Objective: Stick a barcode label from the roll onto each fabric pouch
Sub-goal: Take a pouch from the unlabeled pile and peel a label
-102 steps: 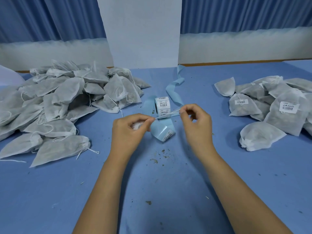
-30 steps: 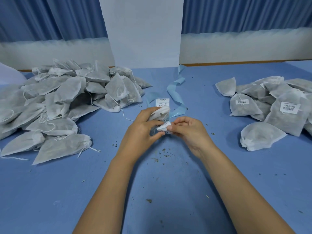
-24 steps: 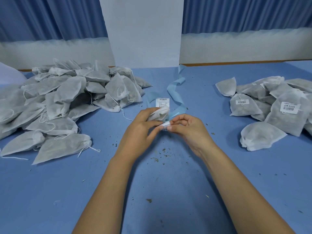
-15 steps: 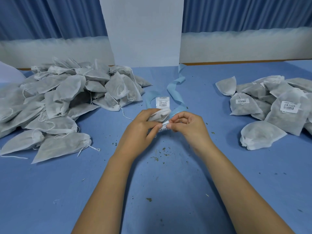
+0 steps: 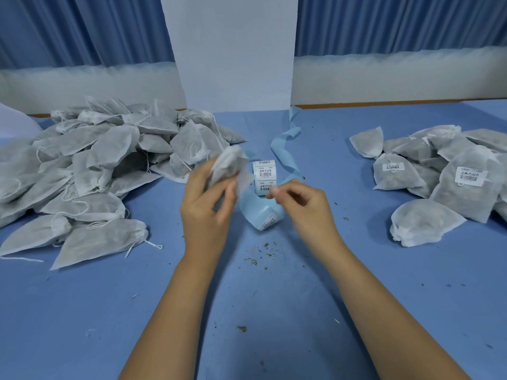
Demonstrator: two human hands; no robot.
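A blue worktop [image 5: 370,297] flecked with dried crumbs [image 5: 258,260] runs to blue pleated curtains [image 5: 82,31] and a white upright panel [image 5: 233,50]. The left hand [image 5: 205,209] grips a blurred white fabric pouch [image 5: 229,163] just left of the pale-blue barcode label roll [image 5: 264,215] at centre. The right hand [image 5: 301,204] curls, its hold unclear.

Only the one camera here, worn on the person's head, facing forward and tilted down over the blue table [image 5: 384,297]. It sits close in: the left hand [image 5: 208,204] and right hand [image 5: 299,204] reach up from the bottom edge and meet about mid-frame. The wide lens takes in the pile of pouches [image 5: 96,171] at the left, the labelled pile [image 5: 444,176] at the right and the curtain [image 5: 397,23] straight ahead. Near the centre the picture smears, so the left hand grips what looks like a pouch [image 5: 227,165]
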